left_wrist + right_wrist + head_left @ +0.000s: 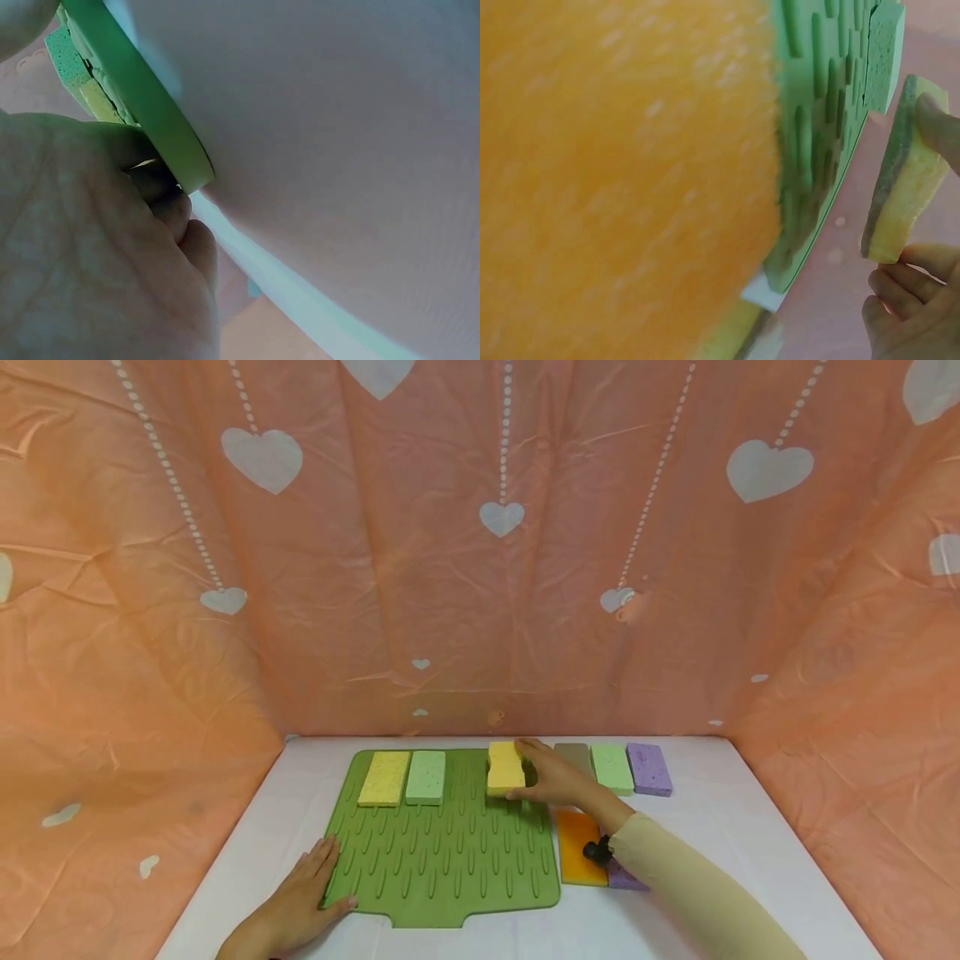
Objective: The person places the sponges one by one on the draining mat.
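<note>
My right hand pinches a yellow scrub sponge by its ends, between thumb and fingers. A dark scouring layer shows along one face of this sponge in the right wrist view, where it is held apart from the mat. Below it lies a green ridged drying mat. On the mat's far left part are a yellow sponge and a light green sponge, side by side. My left hand rests at the mat's left edge, fingers extended and touching it.
Right of the mat, a grey-brown sponge, a green sponge and a purple sponge lie in a row. Nearer are an orange sponge and a purple one, partly under my right forearm. An orange heart-patterned curtain surrounds the white table.
</note>
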`<state>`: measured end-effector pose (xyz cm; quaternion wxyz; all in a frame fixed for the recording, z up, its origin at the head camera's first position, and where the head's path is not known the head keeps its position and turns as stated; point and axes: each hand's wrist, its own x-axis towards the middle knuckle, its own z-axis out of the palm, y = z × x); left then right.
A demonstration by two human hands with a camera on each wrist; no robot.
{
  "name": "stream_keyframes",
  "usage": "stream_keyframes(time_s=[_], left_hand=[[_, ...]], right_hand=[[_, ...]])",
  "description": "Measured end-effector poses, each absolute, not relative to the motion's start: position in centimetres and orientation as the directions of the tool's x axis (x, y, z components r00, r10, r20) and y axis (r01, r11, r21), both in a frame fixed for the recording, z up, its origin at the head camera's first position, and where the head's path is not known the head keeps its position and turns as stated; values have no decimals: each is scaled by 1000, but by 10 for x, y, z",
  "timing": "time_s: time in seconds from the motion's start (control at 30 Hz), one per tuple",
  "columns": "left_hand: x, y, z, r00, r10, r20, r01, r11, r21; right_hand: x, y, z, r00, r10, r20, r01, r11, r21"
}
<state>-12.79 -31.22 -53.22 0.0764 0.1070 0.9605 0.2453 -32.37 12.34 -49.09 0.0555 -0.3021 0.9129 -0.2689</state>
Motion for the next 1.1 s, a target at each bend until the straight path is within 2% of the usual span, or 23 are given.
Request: stream_keyframes(time_s=[0.4,0.63,1.1], left_hand=[[-130,-316,-538,-962,272,-33,222,844,487],[-129,-316,-535,-964,255,-76,187,851,490],[-129,-316,-537,-963,261,-67,197,850,488]], right_hand=[[-328,100,-495,-798,-600,54,-527,652,-544],[-326,91,-499,-795,-605,26,-520,659,-543],[-326,73,-501,-770,-638,15,-544,645,-537]])
